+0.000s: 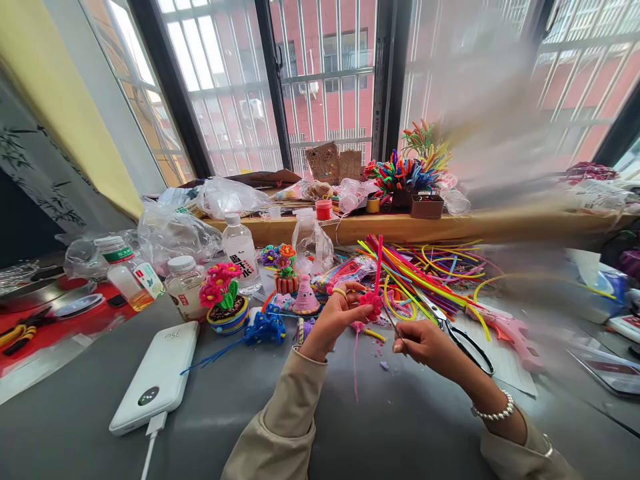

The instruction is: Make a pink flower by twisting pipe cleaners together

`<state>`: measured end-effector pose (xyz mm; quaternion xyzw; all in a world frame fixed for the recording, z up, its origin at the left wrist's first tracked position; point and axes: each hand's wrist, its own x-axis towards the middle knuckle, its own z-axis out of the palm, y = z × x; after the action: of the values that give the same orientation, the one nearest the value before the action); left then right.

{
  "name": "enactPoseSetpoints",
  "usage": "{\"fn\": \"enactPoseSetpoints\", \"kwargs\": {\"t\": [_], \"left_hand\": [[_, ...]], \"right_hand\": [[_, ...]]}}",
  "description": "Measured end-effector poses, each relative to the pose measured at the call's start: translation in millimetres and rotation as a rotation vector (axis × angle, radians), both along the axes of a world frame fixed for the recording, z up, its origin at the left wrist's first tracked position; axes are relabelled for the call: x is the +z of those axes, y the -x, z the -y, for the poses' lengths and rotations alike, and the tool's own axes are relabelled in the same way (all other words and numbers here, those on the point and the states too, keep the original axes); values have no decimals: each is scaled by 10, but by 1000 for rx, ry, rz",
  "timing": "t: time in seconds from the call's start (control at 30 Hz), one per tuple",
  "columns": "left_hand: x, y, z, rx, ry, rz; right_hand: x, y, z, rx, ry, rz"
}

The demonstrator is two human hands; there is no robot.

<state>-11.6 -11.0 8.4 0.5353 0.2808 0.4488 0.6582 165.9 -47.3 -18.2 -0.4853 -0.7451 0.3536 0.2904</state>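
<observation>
My left hand (340, 317) pinches a hot-pink fuzzy pipe-cleaner piece (371, 303), curled like a small flower. A straight pink stem (379, 260) sticks up from it, and a thin pale-pink strand (355, 370) hangs below. Between its fingertips my right hand (423, 343) grips a thin metal tool (392, 323), pointed toward the pink piece; its exact kind is unclear. Just beyond the right hand lie black-handled scissors (470, 348) on paper. Left of my left hand sit a pink cone-shaped figure (305, 299) with eyes and a blue pipe-cleaner piece (266, 325).
Loose pipe cleaners (425, 277) spread behind my hands, with a pink glue gun (517, 339) at right. At left stand a potted pipe-cleaner flower (227, 312), bottles (240, 257) and a white power bank (156, 377) with a cable. A cluttered windowsill (270, 232) runs behind.
</observation>
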Motion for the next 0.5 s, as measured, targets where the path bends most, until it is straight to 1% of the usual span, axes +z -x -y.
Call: {"fn": "enactPoseSetpoints", "kwargs": {"t": [0.17, 0.33, 0.5], "left_hand": [[23, 4, 5, -14, 22, 18], [21, 3, 2, 16, 5, 23], [13, 12, -15, 45, -28, -2]], "right_hand": [[-6, -2, -6, -17, 1, -25], [-11, -9, -10, -8, 20, -37], [18, -22, -2, 62, -66, 64]]}}
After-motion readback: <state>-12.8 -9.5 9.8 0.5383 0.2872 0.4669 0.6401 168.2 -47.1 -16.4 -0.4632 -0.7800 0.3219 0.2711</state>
